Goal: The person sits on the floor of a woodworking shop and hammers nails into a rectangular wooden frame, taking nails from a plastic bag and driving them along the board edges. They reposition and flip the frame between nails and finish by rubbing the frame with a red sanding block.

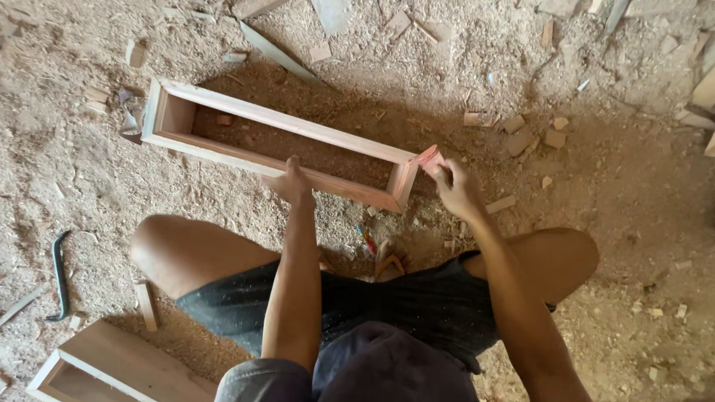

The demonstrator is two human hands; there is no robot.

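Observation:
A long, narrow rectangular wooden frame (223, 106) lies on the sawdust-covered ground in front of me, running from upper left to lower right. My left hand (290, 183) presses down on the frame's near long rail around its middle. My right hand (456, 186) is at the frame's right end corner, fingers closed on a small reddish piece (430, 158), likely sandpaper, held against that corner. I am squatting, with both knees in view below the frame.
A dark curved metal bar (58, 274) lies at the left. Another wooden frame (112, 365) sits at bottom left. Wood offcuts (521, 134) and chips litter the ground. A sandalled foot (390, 257) shows between my knees.

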